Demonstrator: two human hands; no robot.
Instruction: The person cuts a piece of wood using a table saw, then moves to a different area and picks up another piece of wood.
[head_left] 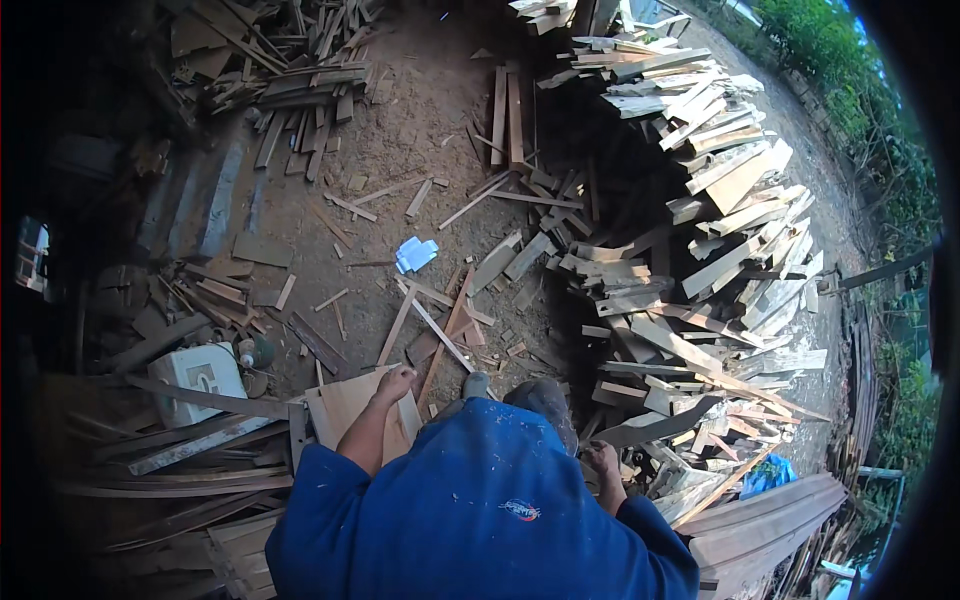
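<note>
My left hand (pixel 395 383) is closed on the upper edge of a pale wooden board (pixel 335 405), low in the middle of the view beside my blue-clad body. Further right, my right hand (pixel 603 458) is closed around the near end of a long, dark, flat piece (pixel 665 420) that looks like a blade. It reaches up and right over a pile of split wood (pixel 740 270). My feet (pixel 477 385) stand on dirt among loose sticks.
Scrap-wood heaps (pixel 310 80) lie at upper left. A white container (pixel 195 385) sits among planks at left. A pale blue item (pixel 415 255) lies on the dirt (pixel 420 150). A blue plastic sheet (pixel 768 475) and long planks (pixel 765 530) are at lower right; greenery lines the right edge.
</note>
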